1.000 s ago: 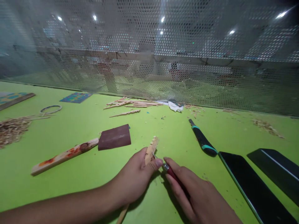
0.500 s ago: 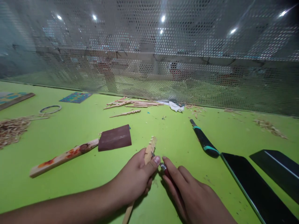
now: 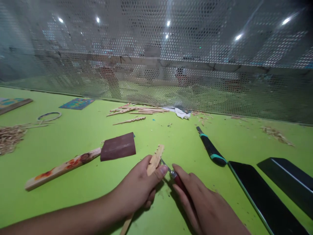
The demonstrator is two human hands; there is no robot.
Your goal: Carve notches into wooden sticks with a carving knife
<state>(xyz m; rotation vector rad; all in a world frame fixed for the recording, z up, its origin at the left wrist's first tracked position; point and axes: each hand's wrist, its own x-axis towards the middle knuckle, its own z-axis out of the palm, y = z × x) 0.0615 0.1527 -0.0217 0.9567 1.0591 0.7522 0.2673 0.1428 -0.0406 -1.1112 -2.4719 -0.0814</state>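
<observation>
My left hand (image 3: 140, 182) is closed round a flat, pale wooden strip (image 3: 156, 159) with small notches along its upper edges. The strip's narrow lower end sticks out below the hand. In my right hand (image 3: 199, 195) is a carving knife (image 3: 176, 178) with a dark red handle and a metal collar. Its thin blade points up and left, the tip right beside the strip's right edge; whether they touch I cannot tell. My left thumb lies close to the blade.
Left lie brown sandpaper (image 3: 118, 147), a painted wooden stick (image 3: 63, 169) and wood shavings (image 3: 11, 138). Thin carved sticks (image 3: 137, 110) and white tissue (image 3: 182, 113) lie near the perforated screen (image 3: 156, 75). Right are a black-and-teal knife (image 3: 211, 148), a phone (image 3: 264, 199) and a dark angular object (image 3: 288, 178).
The knife has drawn back slightly to the right, from over the wooden strip to its right edge. Notches facing the camera look less plain now. The whole view has shifted a little.
</observation>
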